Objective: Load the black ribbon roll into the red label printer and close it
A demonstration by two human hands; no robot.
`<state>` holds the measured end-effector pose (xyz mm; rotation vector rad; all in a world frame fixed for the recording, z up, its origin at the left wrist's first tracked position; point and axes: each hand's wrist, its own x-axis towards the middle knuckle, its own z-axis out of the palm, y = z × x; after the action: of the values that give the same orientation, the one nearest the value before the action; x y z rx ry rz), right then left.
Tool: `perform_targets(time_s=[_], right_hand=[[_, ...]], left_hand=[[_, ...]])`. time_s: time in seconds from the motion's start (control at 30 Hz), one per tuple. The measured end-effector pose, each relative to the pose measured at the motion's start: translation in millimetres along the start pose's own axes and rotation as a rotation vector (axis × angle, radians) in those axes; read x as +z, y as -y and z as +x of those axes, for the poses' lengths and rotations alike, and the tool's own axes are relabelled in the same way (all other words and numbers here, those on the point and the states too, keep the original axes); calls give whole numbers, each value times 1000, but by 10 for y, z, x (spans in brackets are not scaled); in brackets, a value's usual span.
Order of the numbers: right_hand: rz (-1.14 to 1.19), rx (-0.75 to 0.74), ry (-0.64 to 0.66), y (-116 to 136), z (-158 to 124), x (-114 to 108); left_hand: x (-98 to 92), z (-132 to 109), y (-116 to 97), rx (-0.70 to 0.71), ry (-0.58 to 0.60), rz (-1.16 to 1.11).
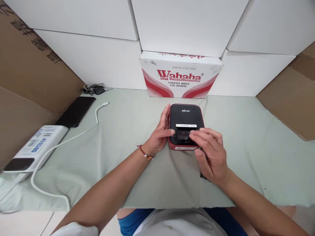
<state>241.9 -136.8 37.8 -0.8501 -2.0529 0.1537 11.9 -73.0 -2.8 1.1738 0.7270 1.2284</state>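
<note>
A small black device with a red rim (186, 118) lies on the pale green cloth (137, 164) in the middle. My left hand (159, 134) grips its left side, fingers along the edge and thumb on the near top. My right hand (211, 154) reaches over its near right corner, fingers together at a small clear flap (183, 134) on the top. A dark object shows under my right palm; I cannot make it out. A red string bracelet is on my left wrist.
A red and white Wahaha water carton (180, 77) stands just behind the device. At the left lie a black phone (76, 111), a white power bank (34, 149) with a white cable (73, 136), and keys (94, 88). Cardboard and white boxes wall the space.
</note>
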Motion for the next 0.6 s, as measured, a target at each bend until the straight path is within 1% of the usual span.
perform_targets(time_s=[0.07,0.13,0.33,0.6], right_hand=[[-12,-102,2,24,8,13],[-11,-127,-10,22,20,31],[17,-90,-20,6,38,55],[16,-87,14,-16,16,42]], left_hand=[[-30,0,-6,-4,22,1],[-66,1,-6,-13,29,-4],[-127,28,18,-15,52,-14],[-196,-14,118,-8,-16,103]])
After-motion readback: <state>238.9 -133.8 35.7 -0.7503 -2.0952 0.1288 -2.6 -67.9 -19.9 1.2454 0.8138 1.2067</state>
